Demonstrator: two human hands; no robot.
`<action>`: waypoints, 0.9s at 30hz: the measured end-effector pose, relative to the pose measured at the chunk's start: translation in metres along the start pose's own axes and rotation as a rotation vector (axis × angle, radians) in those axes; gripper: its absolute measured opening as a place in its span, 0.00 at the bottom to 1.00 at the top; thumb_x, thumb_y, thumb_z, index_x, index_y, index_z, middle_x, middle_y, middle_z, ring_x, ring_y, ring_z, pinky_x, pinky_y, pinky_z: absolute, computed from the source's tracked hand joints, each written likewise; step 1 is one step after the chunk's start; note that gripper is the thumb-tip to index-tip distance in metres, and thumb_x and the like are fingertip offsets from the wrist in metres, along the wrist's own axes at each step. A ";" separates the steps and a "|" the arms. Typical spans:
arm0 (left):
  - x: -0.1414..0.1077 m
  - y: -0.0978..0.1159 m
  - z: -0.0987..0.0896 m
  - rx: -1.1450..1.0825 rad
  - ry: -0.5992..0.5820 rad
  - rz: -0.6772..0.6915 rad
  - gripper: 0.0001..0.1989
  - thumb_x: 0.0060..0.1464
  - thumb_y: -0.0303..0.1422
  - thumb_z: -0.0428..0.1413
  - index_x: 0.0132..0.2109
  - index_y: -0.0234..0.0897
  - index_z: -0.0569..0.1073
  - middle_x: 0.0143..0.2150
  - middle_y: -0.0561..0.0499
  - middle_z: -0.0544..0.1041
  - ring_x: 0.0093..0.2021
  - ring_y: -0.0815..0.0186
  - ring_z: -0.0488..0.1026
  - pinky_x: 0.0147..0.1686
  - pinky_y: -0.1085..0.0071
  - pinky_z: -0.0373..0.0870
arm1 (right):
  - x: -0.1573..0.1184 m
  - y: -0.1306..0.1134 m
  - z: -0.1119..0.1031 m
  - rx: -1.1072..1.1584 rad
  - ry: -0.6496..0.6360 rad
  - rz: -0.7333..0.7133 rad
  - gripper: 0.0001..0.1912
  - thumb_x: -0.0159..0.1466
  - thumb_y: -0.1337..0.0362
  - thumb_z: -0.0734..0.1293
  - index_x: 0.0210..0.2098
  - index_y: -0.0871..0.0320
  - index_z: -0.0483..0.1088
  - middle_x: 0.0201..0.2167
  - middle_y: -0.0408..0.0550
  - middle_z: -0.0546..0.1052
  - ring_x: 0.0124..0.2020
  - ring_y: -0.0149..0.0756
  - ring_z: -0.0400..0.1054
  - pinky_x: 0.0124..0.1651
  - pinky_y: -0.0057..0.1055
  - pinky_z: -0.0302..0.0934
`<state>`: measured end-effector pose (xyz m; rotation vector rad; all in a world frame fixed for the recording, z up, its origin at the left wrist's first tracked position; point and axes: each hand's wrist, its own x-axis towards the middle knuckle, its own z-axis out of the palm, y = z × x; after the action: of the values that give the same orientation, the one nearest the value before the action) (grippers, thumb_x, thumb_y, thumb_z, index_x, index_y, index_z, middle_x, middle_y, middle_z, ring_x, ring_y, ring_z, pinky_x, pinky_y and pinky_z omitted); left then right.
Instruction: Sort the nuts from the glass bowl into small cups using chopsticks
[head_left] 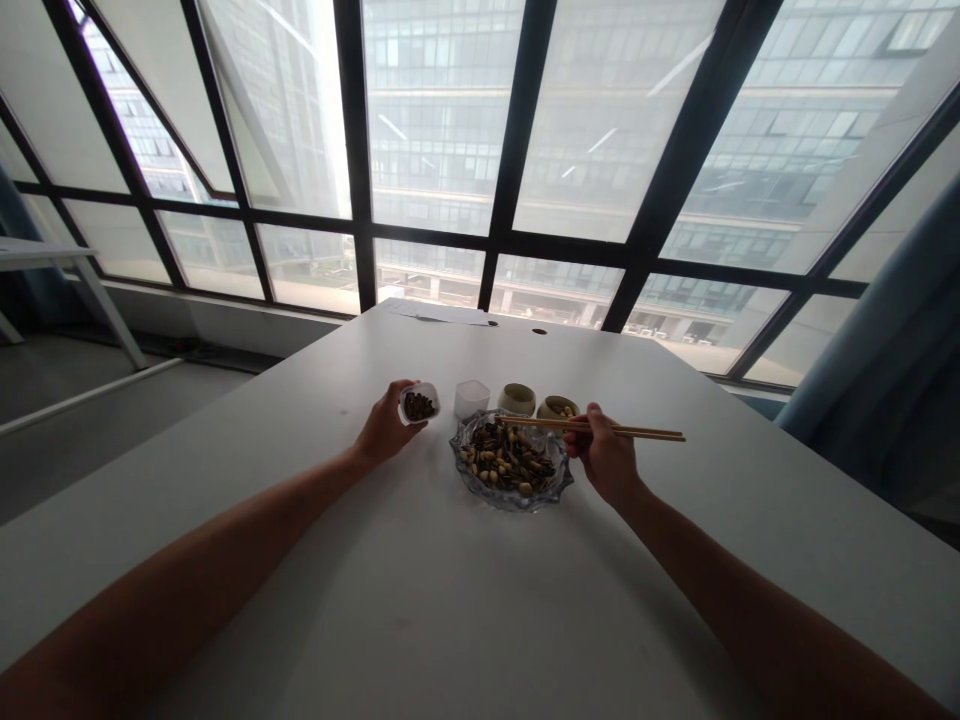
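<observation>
My left hand point(386, 422) is closed around a small clear plastic cup point(433, 408), tilted so that the dark seeds point(418, 405) inside show. In my right hand point(606, 455) is a pair of wooden chopsticks point(637, 432), pointing left. Their tips lie over the far side of a scalloped glass bowl point(510, 500), which holds a mix of dark striped seeds and pale nuts point(506, 460). Whether the tips pinch a seed is too small to tell.
Behind the bowl stand a translucent cup point(472, 399), a greenish ceramic cup point(517, 400) and another ceramic cup point(555, 405) with pale nuts in it. White paper point(435, 312) lies at the far end of the white table point(360, 600), before large windows.
</observation>
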<state>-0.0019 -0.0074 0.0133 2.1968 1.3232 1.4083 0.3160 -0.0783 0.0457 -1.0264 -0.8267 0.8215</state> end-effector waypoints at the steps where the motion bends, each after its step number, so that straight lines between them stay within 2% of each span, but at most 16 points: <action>1: 0.000 0.000 0.000 0.003 -0.001 0.001 0.30 0.45 0.32 0.64 0.54 0.41 0.62 0.56 0.42 0.76 0.53 0.55 0.76 0.53 0.57 0.72 | 0.000 0.000 0.000 0.000 -0.003 0.001 0.25 0.57 0.42 0.71 0.23 0.60 0.71 0.11 0.43 0.71 0.10 0.28 0.63 0.12 0.23 0.59; 11: 0.000 -0.006 0.001 0.002 -0.027 0.006 0.30 0.44 0.35 0.64 0.54 0.40 0.63 0.50 0.45 0.78 0.48 0.55 0.77 0.51 0.55 0.74 | 0.003 0.005 -0.001 -0.036 -0.027 -0.028 0.24 0.58 0.42 0.70 0.23 0.59 0.70 0.12 0.43 0.71 0.10 0.30 0.63 0.12 0.25 0.59; 13: 0.001 -0.008 0.002 -0.002 -0.021 0.021 0.30 0.44 0.36 0.65 0.53 0.40 0.64 0.49 0.45 0.78 0.47 0.55 0.77 0.50 0.55 0.74 | -0.002 0.002 -0.004 -0.125 -0.027 -0.159 0.25 0.61 0.42 0.67 0.24 0.58 0.70 0.12 0.44 0.71 0.11 0.31 0.63 0.12 0.26 0.59; 15: 0.001 -0.011 0.004 -0.001 -0.018 0.031 0.30 0.43 0.36 0.65 0.54 0.40 0.64 0.49 0.45 0.78 0.47 0.55 0.77 0.49 0.55 0.75 | -0.010 -0.005 -0.007 -0.292 -0.093 -0.416 0.24 0.64 0.44 0.65 0.25 0.58 0.72 0.14 0.44 0.73 0.13 0.31 0.65 0.16 0.27 0.61; 16: 0.001 -0.012 0.005 0.002 -0.019 0.032 0.31 0.43 0.36 0.65 0.54 0.40 0.64 0.50 0.44 0.78 0.48 0.54 0.77 0.49 0.55 0.75 | -0.015 -0.010 -0.008 -0.398 -0.190 -0.573 0.22 0.65 0.47 0.65 0.26 0.58 0.74 0.16 0.45 0.74 0.15 0.31 0.68 0.19 0.27 0.63; 18: 0.001 -0.014 0.006 0.011 -0.026 0.028 0.32 0.43 0.37 0.66 0.54 0.40 0.64 0.49 0.44 0.78 0.47 0.54 0.77 0.48 0.56 0.75 | -0.026 -0.019 -0.008 -0.546 -0.500 -0.819 0.20 0.64 0.48 0.67 0.25 0.56 0.75 0.19 0.46 0.76 0.19 0.32 0.70 0.24 0.28 0.65; 20: 0.001 -0.016 0.007 0.012 -0.033 0.028 0.31 0.43 0.37 0.65 0.54 0.40 0.64 0.49 0.43 0.78 0.47 0.54 0.77 0.47 0.56 0.75 | -0.036 -0.027 0.000 -0.579 -0.594 -0.924 0.18 0.66 0.51 0.66 0.26 0.55 0.76 0.21 0.47 0.77 0.21 0.32 0.70 0.25 0.28 0.65; 22: 0.001 -0.017 0.008 0.003 -0.036 0.032 0.31 0.44 0.37 0.65 0.55 0.39 0.64 0.49 0.43 0.77 0.48 0.53 0.77 0.47 0.56 0.74 | -0.044 -0.032 0.015 -0.514 -0.519 -0.851 0.19 0.68 0.52 0.64 0.27 0.56 0.75 0.19 0.46 0.76 0.20 0.33 0.70 0.23 0.28 0.65; 24: 0.000 -0.017 0.009 -0.004 -0.033 0.036 0.32 0.43 0.36 0.66 0.55 0.39 0.64 0.50 0.43 0.77 0.48 0.53 0.76 0.48 0.55 0.74 | -0.049 -0.034 0.035 -0.386 -0.351 -0.634 0.22 0.69 0.48 0.62 0.27 0.56 0.73 0.16 0.44 0.73 0.16 0.32 0.67 0.20 0.28 0.63; 26: 0.000 -0.017 0.009 -0.012 -0.030 0.048 0.32 0.44 0.36 0.66 0.55 0.39 0.64 0.50 0.42 0.77 0.49 0.53 0.76 0.49 0.55 0.74 | -0.050 -0.035 0.057 -0.278 -0.317 -0.431 0.25 0.66 0.42 0.62 0.26 0.57 0.71 0.14 0.43 0.72 0.13 0.32 0.65 0.16 0.27 0.61; 27: 0.000 -0.017 0.009 -0.019 -0.030 0.056 0.32 0.44 0.36 0.66 0.55 0.39 0.64 0.50 0.42 0.77 0.49 0.53 0.76 0.49 0.55 0.74 | -0.050 -0.035 0.067 -0.269 -0.336 -0.381 0.26 0.65 0.41 0.63 0.26 0.57 0.71 0.14 0.43 0.72 0.13 0.31 0.65 0.16 0.27 0.61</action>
<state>-0.0044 0.0050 -0.0019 2.2505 1.2420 1.3957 0.2414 -0.1064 0.0883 -0.9324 -1.4023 0.5692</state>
